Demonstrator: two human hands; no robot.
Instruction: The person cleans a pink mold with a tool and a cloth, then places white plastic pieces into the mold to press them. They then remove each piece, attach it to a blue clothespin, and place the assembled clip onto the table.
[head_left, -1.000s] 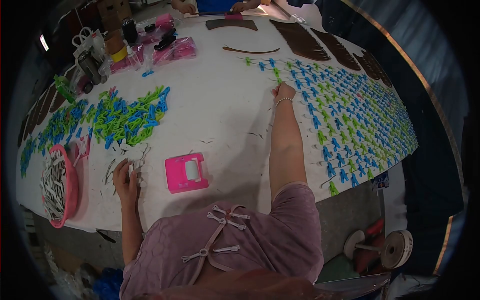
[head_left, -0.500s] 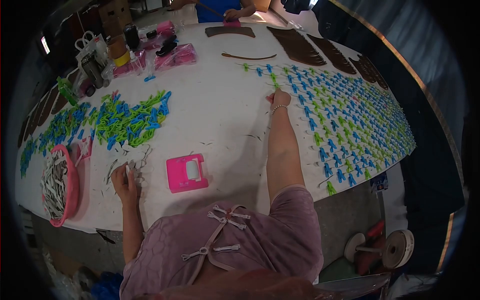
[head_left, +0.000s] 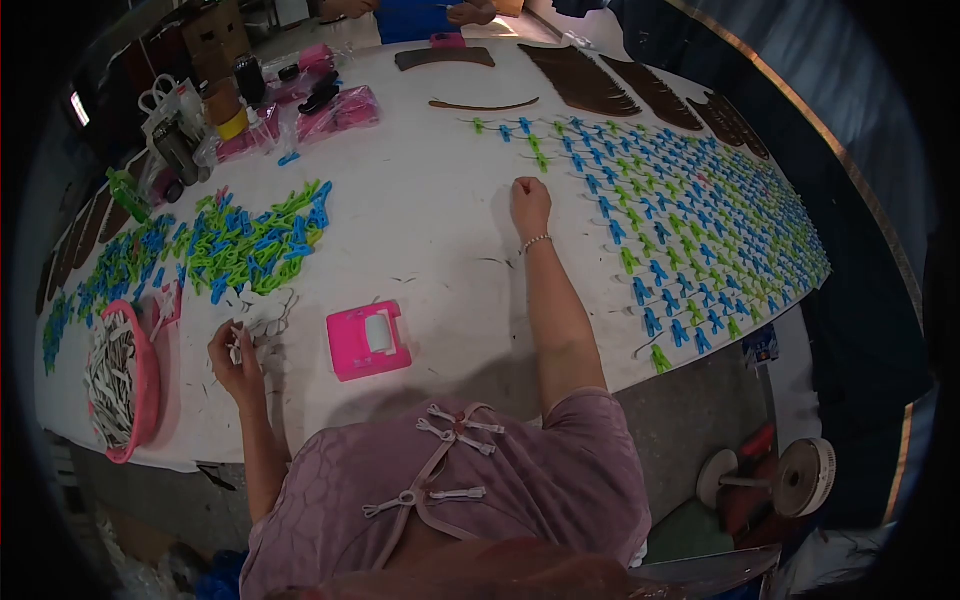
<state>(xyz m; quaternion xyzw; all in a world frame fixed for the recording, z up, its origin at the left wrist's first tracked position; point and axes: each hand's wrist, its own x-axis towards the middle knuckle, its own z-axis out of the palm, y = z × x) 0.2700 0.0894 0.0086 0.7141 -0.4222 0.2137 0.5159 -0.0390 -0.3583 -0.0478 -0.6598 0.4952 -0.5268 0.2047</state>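
My left hand (head_left: 240,374) is above the table's near left side, fingers closed on a small white strip (head_left: 236,344). Loose white strips (head_left: 264,308) lie beside it. Over the middle of the table, my right hand (head_left: 531,207) is curled closed; what it holds, if anything, is hidden. Just beyond that hand sits a green clip (head_left: 540,160), the nearest of many blue and green clips (head_left: 700,250) set out in rows with thin strands at them. A pink tape dispenser (head_left: 343,345) with a white roll (head_left: 378,334) stands between my arms.
A pink basket (head_left: 148,385) of grey-white strips stands at the left edge. Behind it is a heap of blue and green clips (head_left: 255,240). Brown hair-like bundles (head_left: 580,80) lie at the back. Across the table, a person in blue (head_left: 408,22) works. A fan (head_left: 803,477) stands below right.
My right hand has drawn back from the green clip toward me and left. My left hand has lifted slightly from the white strips with one between its fingers. The view has shifted slightly.
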